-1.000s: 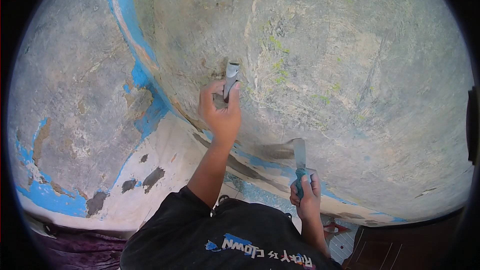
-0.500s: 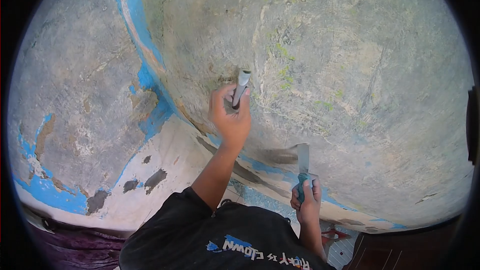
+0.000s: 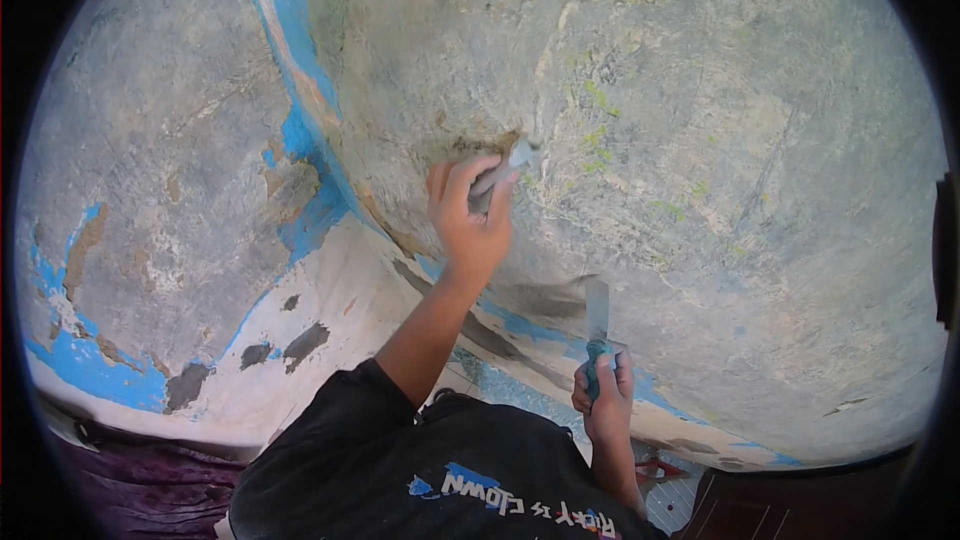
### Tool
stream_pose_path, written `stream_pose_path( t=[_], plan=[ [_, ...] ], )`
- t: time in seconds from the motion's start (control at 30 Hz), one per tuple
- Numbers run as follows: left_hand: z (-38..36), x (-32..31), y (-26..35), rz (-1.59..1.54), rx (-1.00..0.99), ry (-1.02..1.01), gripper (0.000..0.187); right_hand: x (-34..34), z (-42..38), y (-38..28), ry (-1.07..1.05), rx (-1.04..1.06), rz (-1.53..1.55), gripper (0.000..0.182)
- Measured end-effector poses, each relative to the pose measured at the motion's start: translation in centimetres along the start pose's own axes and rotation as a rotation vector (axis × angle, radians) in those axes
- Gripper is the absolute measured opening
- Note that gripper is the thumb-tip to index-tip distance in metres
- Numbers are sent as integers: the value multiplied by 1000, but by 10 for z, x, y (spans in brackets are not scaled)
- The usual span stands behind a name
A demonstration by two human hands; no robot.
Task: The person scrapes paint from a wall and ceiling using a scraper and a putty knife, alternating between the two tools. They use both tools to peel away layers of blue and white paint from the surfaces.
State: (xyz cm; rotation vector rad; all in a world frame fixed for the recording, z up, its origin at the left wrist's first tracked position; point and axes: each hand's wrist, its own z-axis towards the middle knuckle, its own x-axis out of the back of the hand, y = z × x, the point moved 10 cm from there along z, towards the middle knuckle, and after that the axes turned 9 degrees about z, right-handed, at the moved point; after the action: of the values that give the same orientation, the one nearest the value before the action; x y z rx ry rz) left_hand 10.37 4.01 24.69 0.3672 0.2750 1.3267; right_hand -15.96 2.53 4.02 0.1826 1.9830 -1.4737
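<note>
My left hand (image 3: 470,225) is raised against the patchy grey wall (image 3: 720,320), pinching a short grey tube-like piece (image 3: 520,153) between thumb and fingers. Its far end is at the wall surface, slightly blurred, beside a dark scuffed spot. Lower and to the right, my right hand (image 3: 607,398) is wrapped around the teal handle of a putty knife (image 3: 597,310). The knife's flat metal blade points up, in front of the wall's lower part, with a soft shadow to its left.
Blue paint (image 3: 310,100) runs in a strip down the wall at left. Dark chipped patches (image 3: 306,342) mark the white lower wall. Purple cloth (image 3: 140,485) lies at bottom left, and a dark brown surface (image 3: 750,505) sits at bottom right.
My left hand has tilted the grey tube-like piece, and its tip has moved right along the wall. The view has shifted slightly; my right hand still holds the putty knife much the same way.
</note>
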Motion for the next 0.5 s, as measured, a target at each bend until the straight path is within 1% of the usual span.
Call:
stream_pose_path(
  t=[0.07,0.27,0.37,0.47,0.5],
  plan=[
    [-15,-2,-8,6,11,-9,25,3,1,2,19,-9,13,12],
    [16,-8,25,-26,-115,5,26,3,1,8,25,-37,-15,14],
    [3,-3,10,19,-107,52,26,-1,0,7,16,-12,3,16],
    [-16,-4,-10,-1,-28,74,28,1,1,5,25,14,22,15],
    [-14,-5,-4,-4,-73,83,28,4,0,7,36,8,22,15]
  ],
)
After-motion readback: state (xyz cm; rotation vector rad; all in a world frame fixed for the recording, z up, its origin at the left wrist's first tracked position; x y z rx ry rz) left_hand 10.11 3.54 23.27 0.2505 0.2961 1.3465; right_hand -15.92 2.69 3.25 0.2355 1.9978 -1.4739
